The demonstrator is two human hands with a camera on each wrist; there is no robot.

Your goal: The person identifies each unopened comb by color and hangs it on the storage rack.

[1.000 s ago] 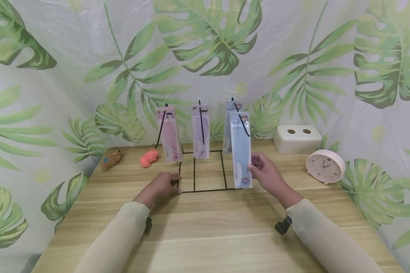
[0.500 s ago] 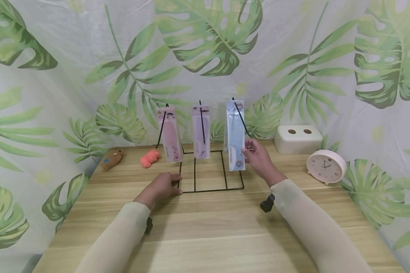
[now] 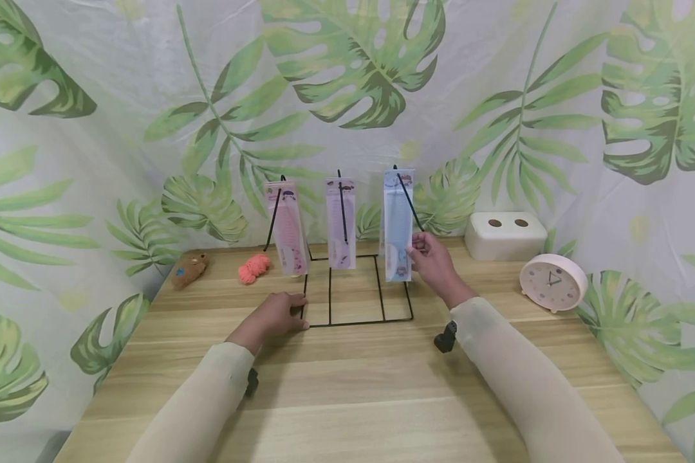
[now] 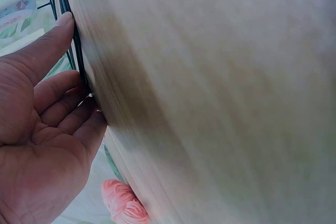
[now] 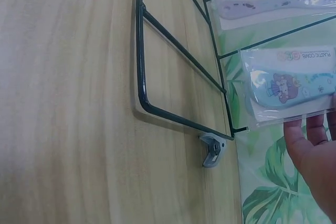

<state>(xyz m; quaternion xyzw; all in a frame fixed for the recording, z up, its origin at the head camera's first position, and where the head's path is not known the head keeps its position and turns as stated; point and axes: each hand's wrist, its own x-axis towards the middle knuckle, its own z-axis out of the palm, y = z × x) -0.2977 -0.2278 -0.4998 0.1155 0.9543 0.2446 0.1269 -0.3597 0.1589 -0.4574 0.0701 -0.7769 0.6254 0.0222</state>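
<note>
My right hand point(image 3: 437, 265) pinches the lower right edge of a blue comb in a clear packet point(image 3: 398, 228), thumb in front. In the right wrist view, fingers point(image 5: 315, 129) touch the packet's edge; the thumb is out of sight. The comb packet hangs from the right hook of a black wire rack point(image 3: 356, 323), another blue packet partly hidden behind it. Pink comb packets point(image 3: 291, 238) hang on the left hook, purple ones point(image 3: 340, 225) on the middle. My left hand point(image 3: 272, 313) rests at the rack's front left corner, thumb and fingertips touching the base wire point(image 4: 79, 59).
Behind the left hand lie a coral yarn bundle point(image 3: 253, 268) and a brown plush item point(image 3: 190, 270). A white box with two holes point(image 3: 505, 236) and a pink clock point(image 3: 553, 283) stand at right. A small grey piece point(image 5: 212, 150) sits beside the rack. A leaf-printed cloth hangs behind.
My right hand has carried the blue comb packet up and back along the right hook, close against the packet behind it. My left hand has stayed at the rack's corner.
</note>
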